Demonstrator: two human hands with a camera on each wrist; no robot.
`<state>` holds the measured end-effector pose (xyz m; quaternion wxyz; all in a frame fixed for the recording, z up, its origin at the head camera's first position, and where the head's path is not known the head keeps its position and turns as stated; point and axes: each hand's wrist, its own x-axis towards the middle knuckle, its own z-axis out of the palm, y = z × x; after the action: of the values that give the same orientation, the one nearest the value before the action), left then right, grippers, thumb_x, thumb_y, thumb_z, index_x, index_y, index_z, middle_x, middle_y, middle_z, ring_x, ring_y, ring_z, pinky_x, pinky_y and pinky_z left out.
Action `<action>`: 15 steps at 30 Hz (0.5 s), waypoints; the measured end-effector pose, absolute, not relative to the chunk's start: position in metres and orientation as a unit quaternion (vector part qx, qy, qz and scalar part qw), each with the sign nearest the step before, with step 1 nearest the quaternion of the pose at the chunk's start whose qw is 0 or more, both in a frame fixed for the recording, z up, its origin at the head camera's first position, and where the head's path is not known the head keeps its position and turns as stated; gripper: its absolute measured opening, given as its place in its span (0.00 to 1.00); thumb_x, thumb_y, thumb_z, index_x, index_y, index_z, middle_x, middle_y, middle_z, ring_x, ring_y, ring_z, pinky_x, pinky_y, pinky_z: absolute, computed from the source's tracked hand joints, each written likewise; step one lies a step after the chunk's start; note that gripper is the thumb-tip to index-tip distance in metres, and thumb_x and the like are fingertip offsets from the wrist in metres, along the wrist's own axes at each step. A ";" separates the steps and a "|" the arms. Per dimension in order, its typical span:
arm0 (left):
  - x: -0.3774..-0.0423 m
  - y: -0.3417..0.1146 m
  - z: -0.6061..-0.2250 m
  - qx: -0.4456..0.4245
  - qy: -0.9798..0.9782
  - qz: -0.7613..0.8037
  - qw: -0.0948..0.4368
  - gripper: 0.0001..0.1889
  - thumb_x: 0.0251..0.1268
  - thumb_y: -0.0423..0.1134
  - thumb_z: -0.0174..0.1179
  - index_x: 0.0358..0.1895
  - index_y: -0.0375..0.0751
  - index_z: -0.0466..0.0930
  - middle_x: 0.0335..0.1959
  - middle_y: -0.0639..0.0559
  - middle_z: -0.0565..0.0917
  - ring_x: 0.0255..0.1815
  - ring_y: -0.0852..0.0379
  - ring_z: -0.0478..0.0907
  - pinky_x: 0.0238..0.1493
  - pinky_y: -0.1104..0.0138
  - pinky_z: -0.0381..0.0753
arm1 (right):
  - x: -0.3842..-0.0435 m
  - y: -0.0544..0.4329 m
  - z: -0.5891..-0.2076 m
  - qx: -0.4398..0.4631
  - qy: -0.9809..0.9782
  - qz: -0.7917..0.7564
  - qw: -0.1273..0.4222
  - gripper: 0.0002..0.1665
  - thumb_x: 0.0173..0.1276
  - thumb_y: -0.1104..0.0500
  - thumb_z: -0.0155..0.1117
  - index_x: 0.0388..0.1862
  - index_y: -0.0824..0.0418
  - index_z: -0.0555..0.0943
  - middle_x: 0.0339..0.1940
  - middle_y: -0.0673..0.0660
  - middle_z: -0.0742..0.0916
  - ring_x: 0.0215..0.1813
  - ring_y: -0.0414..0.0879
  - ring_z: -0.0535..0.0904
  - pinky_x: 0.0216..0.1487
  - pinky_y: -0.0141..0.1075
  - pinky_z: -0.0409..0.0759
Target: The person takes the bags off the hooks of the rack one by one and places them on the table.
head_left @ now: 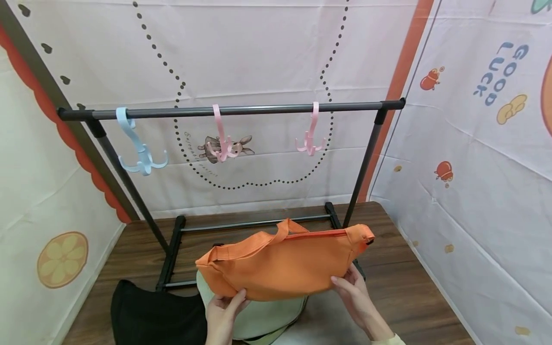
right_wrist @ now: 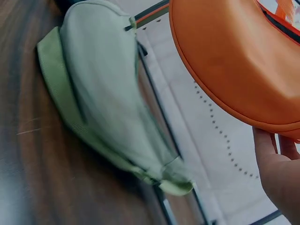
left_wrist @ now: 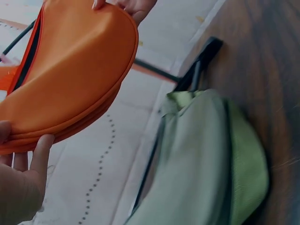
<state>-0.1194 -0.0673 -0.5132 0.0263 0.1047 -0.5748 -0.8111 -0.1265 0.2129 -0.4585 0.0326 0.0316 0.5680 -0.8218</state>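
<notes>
Both hands hold an orange waist bag (head_left: 284,268) up over the table, its zipper side uppermost and its strap looping along the top. At the bag's lower left edge my left hand (head_left: 224,311) pinches the fabric, thumb in front and fingers behind. The right hand (head_left: 355,299) grips the lower right corner in the same way. Beneath, a pale green waist bag (left_wrist: 192,159) with a brighter green strap (right_wrist: 65,93) lies on the table, partly covered by the orange one in the head view. Left of it sits a black bag (head_left: 155,316).
Behind the bags stands a black rack with a horizontal bar (head_left: 267,110). From it hang a blue hook (head_left: 140,148), a pink hook (head_left: 222,139) and another pink hook (head_left: 311,134). Printed cloth (head_left: 474,143) surrounds the wooden table (head_left: 414,287) on three sides.
</notes>
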 end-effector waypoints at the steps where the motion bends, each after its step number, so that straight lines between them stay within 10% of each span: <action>1: -0.117 -0.063 -0.509 0.118 -0.581 -0.805 0.013 0.22 0.56 0.36 0.62 0.52 0.30 0.69 0.34 0.49 0.80 0.35 0.59 0.81 0.36 0.66 0.82 | -0.124 0.216 -0.461 0.043 0.567 -0.822 0.035 0.35 0.59 0.70 0.54 0.64 0.63 0.54 0.51 0.55 0.72 0.50 0.42 0.73 0.48 0.35 0.77; 9: -0.106 -0.034 -0.497 0.152 -0.589 -0.791 -0.068 0.28 0.59 0.33 0.59 0.59 0.23 0.61 0.36 0.51 0.78 0.32 0.62 0.80 0.37 0.69 0.81 | -0.108 0.244 -0.493 0.078 0.566 -0.820 0.032 0.39 0.63 0.69 0.50 0.68 0.67 0.44 0.50 0.50 0.73 0.48 0.39 0.75 0.46 0.32 0.77; 15: -0.107 -0.010 -0.502 0.132 -0.577 -0.801 -0.095 0.28 0.60 0.33 0.59 0.60 0.22 0.60 0.37 0.51 0.79 0.33 0.62 0.79 0.36 0.70 0.81 | -0.097 0.273 -0.513 -0.004 0.511 -0.859 -0.002 0.25 0.64 0.73 0.45 0.54 0.48 0.67 0.47 0.48 0.78 0.46 0.39 0.76 0.44 0.33 0.79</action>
<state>-0.1068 -0.0103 -0.5020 -0.0948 0.1319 -0.5766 -0.8007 -0.0974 0.2733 -0.5133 -0.0019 -0.0044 0.5113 -0.8594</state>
